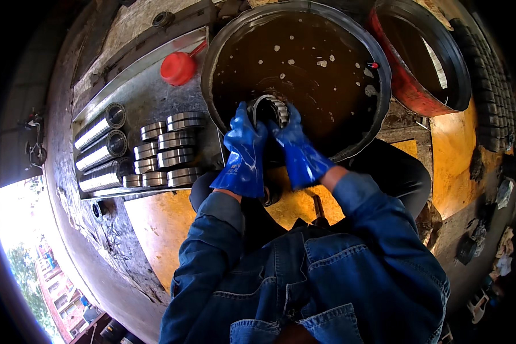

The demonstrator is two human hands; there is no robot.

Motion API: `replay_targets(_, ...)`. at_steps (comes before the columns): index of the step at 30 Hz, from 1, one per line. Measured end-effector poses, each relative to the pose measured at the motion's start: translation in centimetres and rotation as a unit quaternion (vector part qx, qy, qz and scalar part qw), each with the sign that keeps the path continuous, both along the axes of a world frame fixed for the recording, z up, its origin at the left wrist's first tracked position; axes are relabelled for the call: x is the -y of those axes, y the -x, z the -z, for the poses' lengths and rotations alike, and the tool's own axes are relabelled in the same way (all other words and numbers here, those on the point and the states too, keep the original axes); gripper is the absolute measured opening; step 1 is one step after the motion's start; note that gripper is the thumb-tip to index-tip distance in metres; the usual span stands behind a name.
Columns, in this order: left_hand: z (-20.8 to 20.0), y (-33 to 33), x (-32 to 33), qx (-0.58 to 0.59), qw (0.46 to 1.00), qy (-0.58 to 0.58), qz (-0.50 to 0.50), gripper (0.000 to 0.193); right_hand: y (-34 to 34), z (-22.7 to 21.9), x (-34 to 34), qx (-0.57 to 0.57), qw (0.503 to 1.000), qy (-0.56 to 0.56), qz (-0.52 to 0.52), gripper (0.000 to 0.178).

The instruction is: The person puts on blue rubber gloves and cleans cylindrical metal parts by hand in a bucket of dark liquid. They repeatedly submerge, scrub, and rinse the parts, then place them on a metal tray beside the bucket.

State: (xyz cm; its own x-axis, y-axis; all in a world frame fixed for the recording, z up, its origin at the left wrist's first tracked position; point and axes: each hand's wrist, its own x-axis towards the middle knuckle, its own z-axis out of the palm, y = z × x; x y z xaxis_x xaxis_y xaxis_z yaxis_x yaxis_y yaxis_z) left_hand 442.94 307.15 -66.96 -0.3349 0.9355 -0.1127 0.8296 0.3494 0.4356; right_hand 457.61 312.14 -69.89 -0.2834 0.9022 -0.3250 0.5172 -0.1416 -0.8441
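Both my hands wear blue rubber gloves and grip one roller bearing (pixel 275 106) between them. It is tilted over the near part of a large round tub (pixel 384 86) of dark brown liquid, its lower side in shadow. My left hand (pixel 245 137) closes round the bearing's left side. On the opposite side, the fingers of my right hand (pixel 292 135) wrap its edge, partly hidden behind the ring. Pale flecks of foam float on the liquid beyond the bearing.
Left of the tub lies a metal tray (pixel 149 63) with a red scoop (pixel 178 68), several shiny bearing rings (pixel 176 139) and stacked ring columns (pixel 101 150). A red drum (pixel 407 92) with liquid stands at the far right, beside dark stacked parts (pixel 490 92).
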Motion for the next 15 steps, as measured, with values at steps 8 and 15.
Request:
replay_targets(8,0.3,-0.5,-0.9,-0.022,1.000,-0.009,0.013,0.077,-1.1,-0.2,-6.9,-0.094,0.982,0.106,-0.126,0.043)
replay_targets(15,-0.4,-1.5,-1.1,0.002,0.999,-0.027,0.029,0.069,-0.1,5.0,-1.1,-0.094,0.981,0.060,0.156,0.050)
